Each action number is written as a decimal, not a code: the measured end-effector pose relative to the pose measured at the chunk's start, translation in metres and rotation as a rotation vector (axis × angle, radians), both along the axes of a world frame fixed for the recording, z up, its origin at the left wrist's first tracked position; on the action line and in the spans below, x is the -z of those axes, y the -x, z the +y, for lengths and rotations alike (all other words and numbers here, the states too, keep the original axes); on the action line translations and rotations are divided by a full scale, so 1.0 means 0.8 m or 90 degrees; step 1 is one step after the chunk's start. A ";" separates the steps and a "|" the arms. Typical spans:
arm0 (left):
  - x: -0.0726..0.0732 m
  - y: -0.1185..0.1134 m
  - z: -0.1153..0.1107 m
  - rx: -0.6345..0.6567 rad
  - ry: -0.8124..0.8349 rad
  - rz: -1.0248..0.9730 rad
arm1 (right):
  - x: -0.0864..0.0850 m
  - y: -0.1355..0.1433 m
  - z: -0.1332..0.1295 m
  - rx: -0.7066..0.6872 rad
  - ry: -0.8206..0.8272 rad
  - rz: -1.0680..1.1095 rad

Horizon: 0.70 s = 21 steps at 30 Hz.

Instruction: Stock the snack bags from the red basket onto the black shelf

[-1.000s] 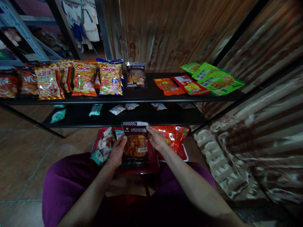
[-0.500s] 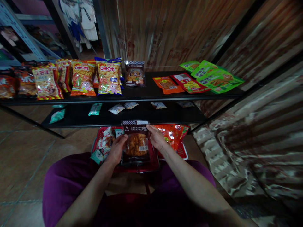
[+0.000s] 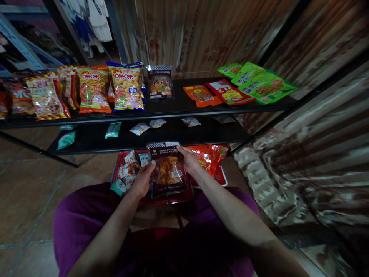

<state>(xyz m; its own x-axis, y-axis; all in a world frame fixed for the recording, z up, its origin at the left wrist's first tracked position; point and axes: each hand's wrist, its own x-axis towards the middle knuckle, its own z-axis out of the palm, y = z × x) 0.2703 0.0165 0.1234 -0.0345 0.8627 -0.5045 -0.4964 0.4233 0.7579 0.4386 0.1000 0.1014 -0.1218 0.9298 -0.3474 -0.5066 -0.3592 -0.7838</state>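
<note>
A dark brown bag of potato chips (image 3: 168,169) with a clear window is held over a red basket (image 3: 173,199) at my knees. My left hand (image 3: 143,179) grips its left edge, thumb on the front. At the upper right edge, my right hand (image 3: 188,159) pinches the bag, its other fingers partly hidden behind. Small white and teal snack packets (image 3: 127,169) fill the basket's left side. Orange-red snack bags (image 3: 211,156) lie to the right of my right hand.
A black two-level shelf (image 3: 178,109) stands ahead. Its top holds several puffed snack bags (image 3: 127,88), an upright brown chip bag (image 3: 160,82), and flat orange, red and green pouches (image 3: 256,84). Small packets (image 3: 140,129) lie on the lower level. A corrugated wall (image 3: 325,154) closes the right side.
The view has shifted slightly, so the shelf sits a little higher and further left. The bag in my hands has tilted slightly, and both hands keep their grip.
</note>
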 end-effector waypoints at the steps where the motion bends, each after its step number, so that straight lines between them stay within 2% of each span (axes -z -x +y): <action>1: 0.000 0.000 -0.001 0.001 0.003 -0.006 | 0.001 0.000 0.000 -0.001 0.005 0.002; 9: -0.011 -0.007 -0.002 -0.072 0.019 0.064 | -0.001 0.003 -0.001 -0.003 0.018 -0.027; 14: 0.000 -0.005 0.003 -0.090 0.009 0.060 | -0.006 0.003 -0.004 -0.025 -0.002 -0.026; 16: 0.007 -0.001 0.008 -0.125 0.000 0.056 | -0.009 0.002 -0.007 -0.075 -0.006 -0.017; 21: 0.018 0.017 0.022 -0.209 0.009 0.065 | -0.013 -0.004 -0.021 -0.265 0.024 0.001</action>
<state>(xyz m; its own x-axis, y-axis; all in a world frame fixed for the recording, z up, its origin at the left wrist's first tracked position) 0.2568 0.0341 0.1091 -0.3601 0.7904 -0.4955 -0.5297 0.2640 0.8061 0.4417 0.0835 0.1116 -0.4856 0.7875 -0.3795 -0.3129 -0.5619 -0.7658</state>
